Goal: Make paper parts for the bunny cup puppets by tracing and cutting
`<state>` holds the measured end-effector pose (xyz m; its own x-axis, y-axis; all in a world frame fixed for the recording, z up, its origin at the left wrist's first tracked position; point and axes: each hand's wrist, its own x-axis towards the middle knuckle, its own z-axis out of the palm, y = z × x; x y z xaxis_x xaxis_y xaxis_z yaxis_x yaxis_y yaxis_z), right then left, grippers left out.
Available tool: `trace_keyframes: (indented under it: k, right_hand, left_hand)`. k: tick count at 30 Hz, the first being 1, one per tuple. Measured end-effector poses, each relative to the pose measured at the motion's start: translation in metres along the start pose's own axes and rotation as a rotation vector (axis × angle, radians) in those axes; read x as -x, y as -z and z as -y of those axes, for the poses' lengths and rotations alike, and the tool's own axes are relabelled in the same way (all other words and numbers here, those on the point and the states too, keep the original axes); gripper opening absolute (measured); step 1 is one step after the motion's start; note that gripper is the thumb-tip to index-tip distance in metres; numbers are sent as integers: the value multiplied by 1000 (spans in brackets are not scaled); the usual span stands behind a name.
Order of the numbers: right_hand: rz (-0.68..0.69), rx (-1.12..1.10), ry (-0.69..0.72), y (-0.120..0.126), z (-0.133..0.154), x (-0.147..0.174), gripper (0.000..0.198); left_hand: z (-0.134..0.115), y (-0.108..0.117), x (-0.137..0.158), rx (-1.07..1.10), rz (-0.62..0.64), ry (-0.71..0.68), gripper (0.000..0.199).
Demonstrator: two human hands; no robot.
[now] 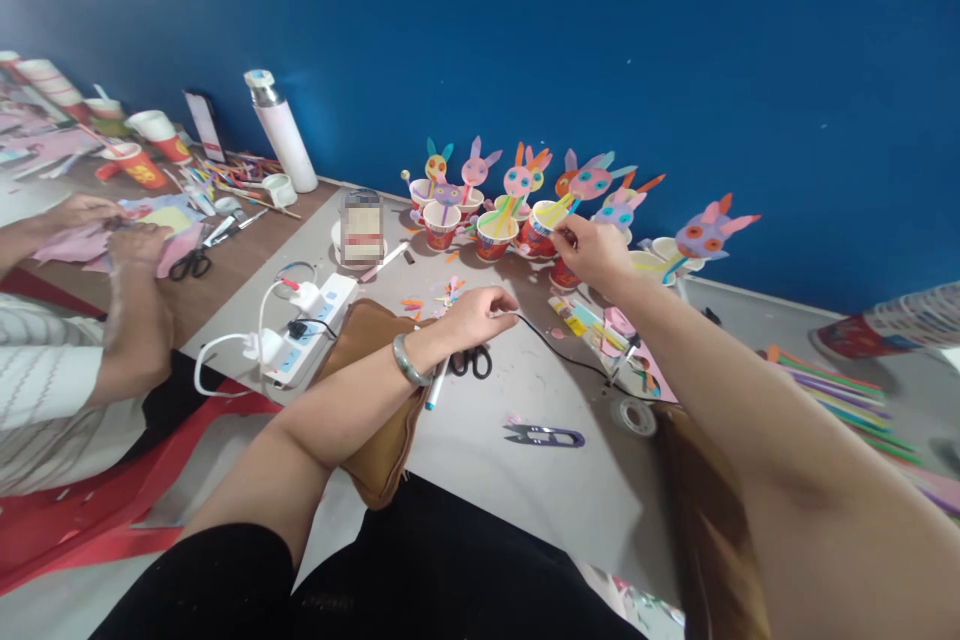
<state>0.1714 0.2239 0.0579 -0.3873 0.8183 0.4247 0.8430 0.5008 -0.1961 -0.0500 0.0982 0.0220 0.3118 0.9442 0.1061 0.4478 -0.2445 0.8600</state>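
My right hand [596, 255] is at the row of decorated cups, its fingers closed at the rim of a red-and-white paper cup [538, 240]. Yellow strips rise from this cup towards a pink paper rabbit head [590, 182]. More paper cups with rabbit heads stand close around, among them a cup with green and yellow strips [495, 242] and one with a purple head [701, 238]. Above the table, my left hand [480, 317] has loosely bent fingers, thumb apart, and nothing visible in it. Black-handled scissors [472, 362] and a marker [437, 385] lie just below it.
Thread snips [545, 435], a tape roll [634, 415] and a black cable [559, 353] lie on the table. A power strip [313, 332] and brown pouch [367, 360] are left; stacked cups [892, 320] stand right. A co-worker's hands [139, 245] handle paper at far left.
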Motion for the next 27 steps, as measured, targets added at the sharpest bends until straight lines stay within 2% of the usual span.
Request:
trace_keyframes:
  k: [4,9,18,27]
  right_hand:
    - [72,80,-66,-2,2,-1,17]
    - [134,113,-75,-2,8,-3,15]
    - [282,221,-103,10,22,0,29]
    - [274,303,-123,19,30,3,32]
  left_hand:
    - [0,0,0,3,-3,12,18]
    - [-1,0,1,3,-10,18,17]
    - [1,0,0,-19,23,16,20]
    - [3,0,0,-21,44,13,20]
